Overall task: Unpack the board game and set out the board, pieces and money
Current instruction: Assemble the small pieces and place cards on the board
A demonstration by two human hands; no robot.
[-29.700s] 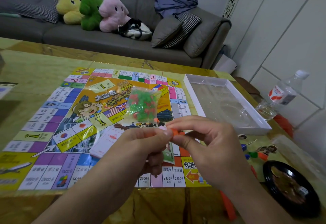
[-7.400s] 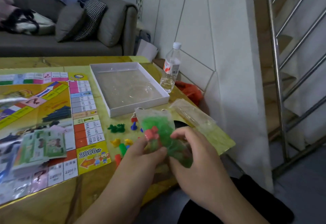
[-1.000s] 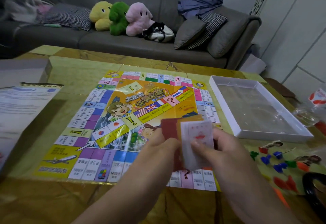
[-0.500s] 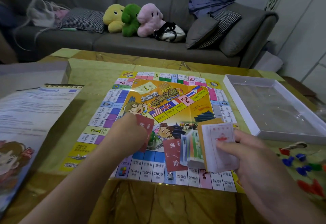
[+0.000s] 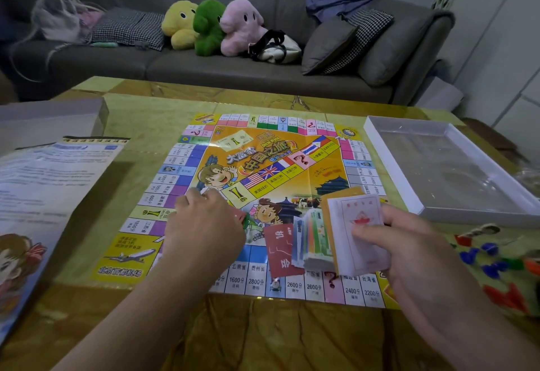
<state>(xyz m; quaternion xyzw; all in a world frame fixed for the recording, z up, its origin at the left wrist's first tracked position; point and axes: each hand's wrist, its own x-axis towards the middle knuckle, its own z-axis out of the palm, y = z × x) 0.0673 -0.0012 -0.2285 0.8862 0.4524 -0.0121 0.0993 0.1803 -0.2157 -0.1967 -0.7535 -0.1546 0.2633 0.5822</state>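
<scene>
From the head camera, the board [image 5: 280, 192] lies flat and unfolded on the glossy green-gold worktop [image 5: 140, 116]. The left hand [image 5: 204, 224] is knuckles-up over the board's near-left part, its fingers curled down on red cards [image 5: 241, 215] of which only a corner shows; what else it holds I cannot tell. The right hand [image 5: 409, 251] grips a thick stack of cards [image 5: 355, 233], thumb across the white top card and fingers wrapped behind. Just beside it a red card [image 5: 282, 252] and a fanned bundle of paper money [image 5: 314, 239] lie on the board.

The step looks like dealing the card decks onto their spaces. To do it well, I would square each pile before letting go and lay it down flat instead of dropping it, since the laminated board looks slick and thin cards would slide or fan out. The right-hand stack needs a firm side grip so it does not splay.

The small plastic pawns [image 5: 491, 256] are hard and bright, scattered on the worktop at the right. The white box tray [image 5: 420, 213] is stiff card holding a clear moulded liner, and the rule sheet [image 5: 52, 183] is thin glossy paper.
</scene>
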